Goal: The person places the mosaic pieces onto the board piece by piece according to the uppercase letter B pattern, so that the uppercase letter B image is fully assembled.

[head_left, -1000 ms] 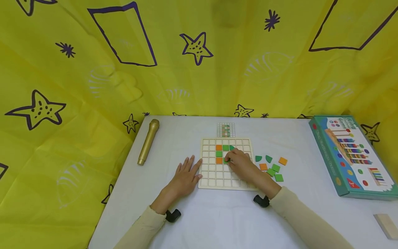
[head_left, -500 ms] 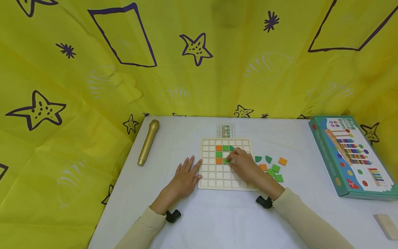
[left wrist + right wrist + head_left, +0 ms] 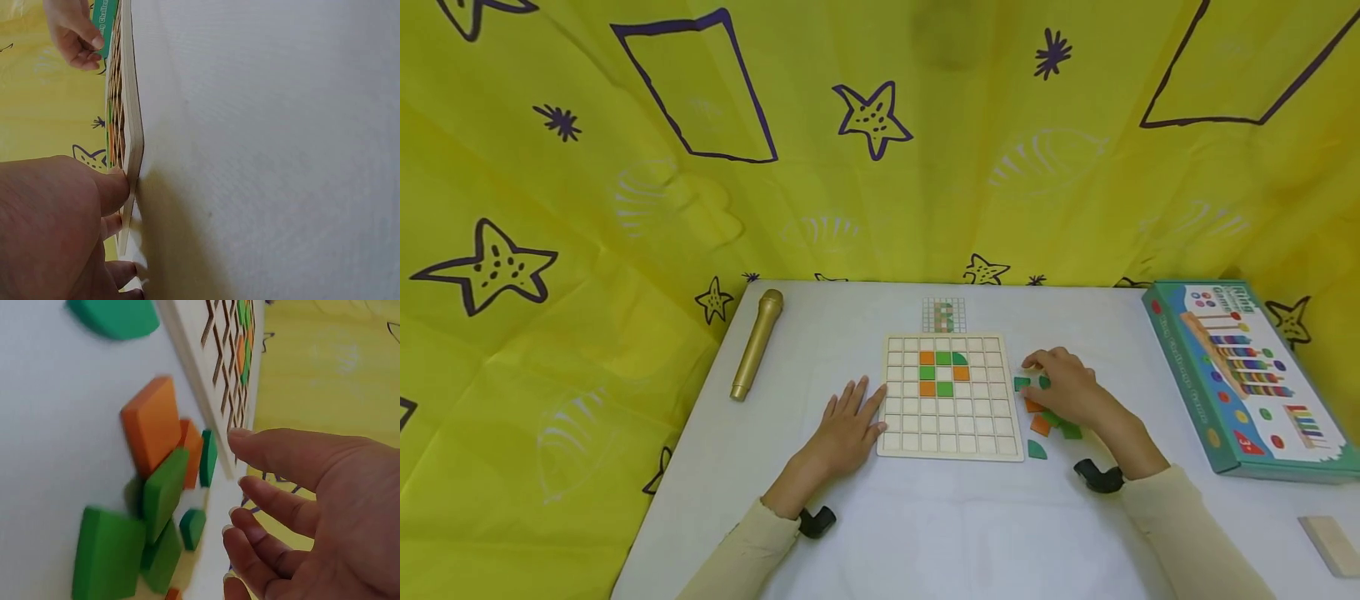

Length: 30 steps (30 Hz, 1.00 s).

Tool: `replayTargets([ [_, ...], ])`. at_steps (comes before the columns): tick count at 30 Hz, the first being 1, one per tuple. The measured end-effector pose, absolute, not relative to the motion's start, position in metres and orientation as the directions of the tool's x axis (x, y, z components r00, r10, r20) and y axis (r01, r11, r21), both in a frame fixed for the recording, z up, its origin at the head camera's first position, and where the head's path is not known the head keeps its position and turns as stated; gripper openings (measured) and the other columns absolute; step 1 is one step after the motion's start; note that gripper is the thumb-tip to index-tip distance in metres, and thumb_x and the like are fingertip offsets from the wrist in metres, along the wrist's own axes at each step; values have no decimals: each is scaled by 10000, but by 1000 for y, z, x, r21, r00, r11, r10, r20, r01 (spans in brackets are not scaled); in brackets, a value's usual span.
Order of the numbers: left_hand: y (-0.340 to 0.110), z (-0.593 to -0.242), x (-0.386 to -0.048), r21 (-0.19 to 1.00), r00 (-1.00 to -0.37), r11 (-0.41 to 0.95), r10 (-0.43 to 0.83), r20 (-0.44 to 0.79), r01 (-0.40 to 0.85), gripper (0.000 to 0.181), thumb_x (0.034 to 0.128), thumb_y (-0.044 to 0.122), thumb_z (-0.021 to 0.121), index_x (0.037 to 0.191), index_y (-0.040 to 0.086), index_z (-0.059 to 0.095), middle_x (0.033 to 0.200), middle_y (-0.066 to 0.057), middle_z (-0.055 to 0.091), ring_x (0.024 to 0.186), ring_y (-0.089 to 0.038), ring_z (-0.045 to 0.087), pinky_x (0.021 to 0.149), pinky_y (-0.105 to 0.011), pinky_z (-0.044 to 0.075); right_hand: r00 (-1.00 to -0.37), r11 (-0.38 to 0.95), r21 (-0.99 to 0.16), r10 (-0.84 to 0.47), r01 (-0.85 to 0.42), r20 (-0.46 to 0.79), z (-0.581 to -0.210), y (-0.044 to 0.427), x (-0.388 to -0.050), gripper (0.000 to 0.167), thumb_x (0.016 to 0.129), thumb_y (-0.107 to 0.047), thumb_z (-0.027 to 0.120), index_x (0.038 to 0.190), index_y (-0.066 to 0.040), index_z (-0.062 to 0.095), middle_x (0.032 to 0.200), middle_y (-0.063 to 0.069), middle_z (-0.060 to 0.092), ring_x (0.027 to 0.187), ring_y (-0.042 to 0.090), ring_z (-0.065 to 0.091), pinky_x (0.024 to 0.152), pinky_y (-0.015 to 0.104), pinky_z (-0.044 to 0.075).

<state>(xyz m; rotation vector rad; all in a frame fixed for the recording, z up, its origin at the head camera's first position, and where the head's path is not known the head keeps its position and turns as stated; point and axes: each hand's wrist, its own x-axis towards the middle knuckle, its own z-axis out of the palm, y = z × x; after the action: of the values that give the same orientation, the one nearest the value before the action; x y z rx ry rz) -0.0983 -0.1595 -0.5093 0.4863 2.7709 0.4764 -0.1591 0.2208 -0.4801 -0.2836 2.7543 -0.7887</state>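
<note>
A pale wooden grid board [image 3: 917,422] lies mid-table. Seven or so small orange and green tiles, one a green rounded tile [image 3: 959,358], fill cells around a bare one in its upper part. My left hand [image 3: 842,429] lies spread at the board's left edge, thumb and fingertips touching it. To the right of the board, my right hand [image 3: 1067,385] hovers above loose tiles with nothing in its loosely bent fingers. Among them in the right wrist view are an orange square tile [image 3: 153,425], a green square tile [image 3: 109,553] and a dark green rounded tile [image 3: 119,315].
A small pattern card [image 3: 943,315] lies behind the board. At the left is a gold microphone [image 3: 757,343]. A green game box [image 3: 1251,379] stands at the right, with a pale wooden block [image 3: 1330,546] nearer the front.
My right hand has left the board and moved right, over the loose tiles. An orange tile in the second row of the pattern is now uncovered. The left hand has stayed put.
</note>
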Motion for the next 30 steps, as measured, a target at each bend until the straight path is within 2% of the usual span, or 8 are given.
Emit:
replayTargets([
  [4,-159,-507,-98,372,-905,886,370,-212,276,609,1148,398,412,1696,186,252,1758,-196,131,1625,-435,91,1265,-668,148,-940,835,-542,-254,-94,-227,-483,229,-158,389,989,-236,751,1302,-32,641,1291,274,550,1161,451,518,942,645,356],
  [13,-159,-510,-98,368,-902,886,375,-214,282,610,1149,400,404,1699,192,241,1762,-189,119,1628,-423,85,1266,-664,148,-932,807,-572,-307,-147,-194,-492,227,-159,265,1028,-213,697,1245,-62,689,1252,207,613,1181,421,537,895,602,330],
  [20,-158,-507,-97,368,-906,887,369,-207,277,602,1149,391,412,1693,184,261,1758,-195,137,1624,-436,99,1263,-668,155,-932,818,-561,-294,-129,-213,-491,227,-167,253,1027,-200,699,1235,-58,681,1213,206,612,1157,406,547,903,598,342],
  [26,-158,-507,-96,371,-904,888,368,-215,273,606,1149,393,412,1695,183,256,1759,-192,130,1625,-434,94,1265,-666,150,-935,818,-564,-282,-115,-217,-497,225,-175,306,1013,-220,726,1258,-48,667,1213,204,601,1138,387,552,934,608,350],
  [30,-158,-508,-97,363,-905,891,366,-215,274,607,1149,394,409,1697,187,249,1761,-186,128,1626,-429,95,1267,-662,153,-931,804,-579,-301,-133,-205,-501,221,-178,271,1033,-180,692,1271,-56,656,1227,198,580,1122,366,539,961,574,413],
])
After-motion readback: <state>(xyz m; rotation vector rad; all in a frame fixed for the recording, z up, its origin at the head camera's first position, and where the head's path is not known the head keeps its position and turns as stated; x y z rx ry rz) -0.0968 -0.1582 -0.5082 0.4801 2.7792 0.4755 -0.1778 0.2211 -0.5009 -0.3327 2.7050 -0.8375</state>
